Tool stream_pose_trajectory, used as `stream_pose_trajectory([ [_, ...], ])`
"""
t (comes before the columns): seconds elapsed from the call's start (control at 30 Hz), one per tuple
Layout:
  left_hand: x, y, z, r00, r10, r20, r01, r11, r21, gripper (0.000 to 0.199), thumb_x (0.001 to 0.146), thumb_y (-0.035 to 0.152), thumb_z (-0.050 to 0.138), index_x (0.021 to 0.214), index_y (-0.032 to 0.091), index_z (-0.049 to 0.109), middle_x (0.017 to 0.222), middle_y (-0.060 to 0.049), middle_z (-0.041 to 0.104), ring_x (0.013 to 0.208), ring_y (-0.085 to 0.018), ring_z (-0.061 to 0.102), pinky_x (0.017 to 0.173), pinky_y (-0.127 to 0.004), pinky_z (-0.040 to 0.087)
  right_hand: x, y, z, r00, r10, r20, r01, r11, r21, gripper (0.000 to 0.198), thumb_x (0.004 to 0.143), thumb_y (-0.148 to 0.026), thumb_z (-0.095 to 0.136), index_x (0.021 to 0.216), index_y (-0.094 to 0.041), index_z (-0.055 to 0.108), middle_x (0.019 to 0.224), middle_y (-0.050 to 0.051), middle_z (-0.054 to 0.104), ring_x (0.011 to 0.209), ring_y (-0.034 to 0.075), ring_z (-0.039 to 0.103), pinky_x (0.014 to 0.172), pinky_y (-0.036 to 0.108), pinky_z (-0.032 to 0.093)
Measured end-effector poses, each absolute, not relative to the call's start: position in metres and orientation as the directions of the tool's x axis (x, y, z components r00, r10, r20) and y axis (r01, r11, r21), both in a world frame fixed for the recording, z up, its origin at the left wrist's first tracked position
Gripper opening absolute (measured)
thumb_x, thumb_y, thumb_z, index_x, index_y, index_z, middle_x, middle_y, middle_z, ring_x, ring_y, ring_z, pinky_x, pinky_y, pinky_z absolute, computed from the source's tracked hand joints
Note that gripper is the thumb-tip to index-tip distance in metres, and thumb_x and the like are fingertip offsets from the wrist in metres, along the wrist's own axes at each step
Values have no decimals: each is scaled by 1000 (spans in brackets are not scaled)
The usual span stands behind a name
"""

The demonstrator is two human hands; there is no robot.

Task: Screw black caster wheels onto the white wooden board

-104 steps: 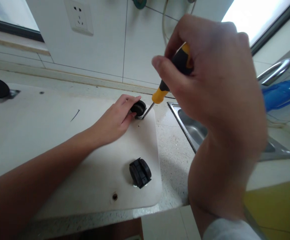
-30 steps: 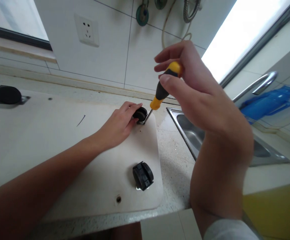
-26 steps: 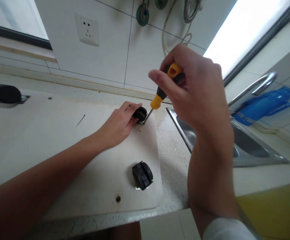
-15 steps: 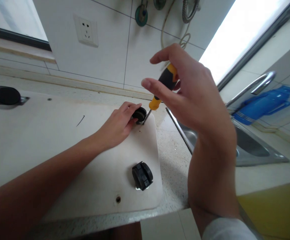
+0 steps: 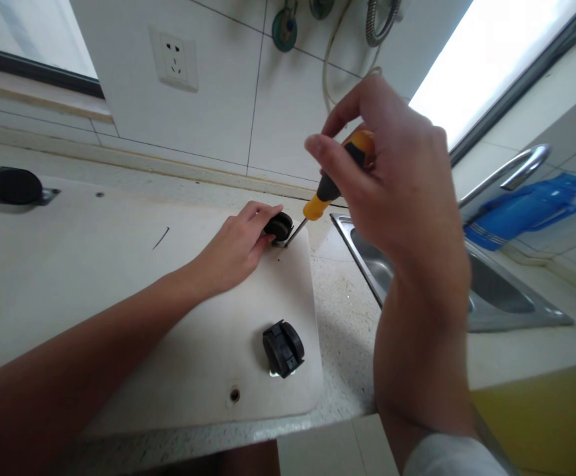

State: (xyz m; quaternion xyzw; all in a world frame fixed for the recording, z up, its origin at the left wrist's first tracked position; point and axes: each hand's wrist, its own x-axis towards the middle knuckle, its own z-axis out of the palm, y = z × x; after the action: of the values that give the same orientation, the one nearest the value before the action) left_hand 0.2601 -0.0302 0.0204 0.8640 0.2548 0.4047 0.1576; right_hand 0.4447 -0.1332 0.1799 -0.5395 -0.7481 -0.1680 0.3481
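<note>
My left hand (image 5: 244, 239) grips a black caster wheel (image 5: 280, 227) at the far right corner of a white board (image 5: 188, 357). In my right hand (image 5: 384, 172) is a yellow and black screwdriver (image 5: 328, 188), its handle slanting down to the left. The screwdriver's tip meets the caster's base beside the wheel; the screw itself is too small to make out. Nearer to me on the board stands another black caster (image 5: 283, 348). At the far left lies one more black caster (image 5: 7, 187) with a metal plate.
The board rests on a speckled countertop (image 5: 340, 311). A steel sink (image 5: 503, 284) with a curved faucet (image 5: 528, 158) is on the right, with a blue plastic item (image 5: 523, 211) behind it. A tiled wall with a socket (image 5: 173, 59) stands behind. The board has a hole (image 5: 235, 395).
My right hand has shifted slightly right, tilting the screwdriver's handle further to the right, and its fingers have rolled round the handle. My left hand stays on the caster.
</note>
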Motion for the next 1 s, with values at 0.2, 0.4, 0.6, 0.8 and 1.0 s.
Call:
stream_pose_trajectory([
  [0.2, 261, -30, 21, 530, 571, 627, 310, -819, 483, 51, 106, 16, 53, 157, 23, 59, 146, -15, 64, 133, -32, 67, 120, -59, 55, 448, -130, 179, -301, 744, 596, 773, 557, -305, 12, 109, -29, 58, 120, -27, 59, 123, 4, 70, 104, 22, 65, 90, 38, 52],
  [0.4, 261, -30, 19, 532, 570, 627, 304, -819, 487, 55, 105, 16, 54, 159, 27, 58, 146, -13, 64, 131, -32, 68, 120, -59, 55, 446, -128, 179, -172, 693, 700, 935, 339, -105, 35, 108, -61, 63, 105, -26, 67, 95, 4, 70, 81, 23, 59, 77, 41, 44],
  [0.6, 261, -30, 20, 537, 570, 622, 309, -819, 484, 53, 105, 15, 54, 156, 24, 59, 146, -14, 64, 133, -32, 68, 120, -57, 56, 446, -134, 181, -240, 719, 653, 859, 471, -202, 17, 110, -37, 61, 120, -27, 70, 102, 4, 73, 88, 26, 65, 87, 44, 49],
  [0.8, 261, -31, 22, 534, 573, 622, 315, -817, 483, 52, 106, 16, 53, 157, 24, 58, 146, -15, 64, 131, -32, 68, 119, -59, 56, 449, -134, 181, -294, 748, 595, 816, 520, -251, 25, 112, -42, 59, 130, -24, 64, 115, 5, 71, 93, 24, 64, 85, 41, 48],
  [1.0, 261, -31, 21, 531, 575, 623, 310, -816, 488, 54, 105, 15, 54, 157, 27, 59, 146, -13, 64, 133, -32, 68, 121, -58, 56, 443, -131, 180, -129, 678, 723, 963, 260, -72, 32, 108, -55, 67, 100, -23, 68, 84, 3, 66, 74, 21, 53, 76, 40, 35],
])
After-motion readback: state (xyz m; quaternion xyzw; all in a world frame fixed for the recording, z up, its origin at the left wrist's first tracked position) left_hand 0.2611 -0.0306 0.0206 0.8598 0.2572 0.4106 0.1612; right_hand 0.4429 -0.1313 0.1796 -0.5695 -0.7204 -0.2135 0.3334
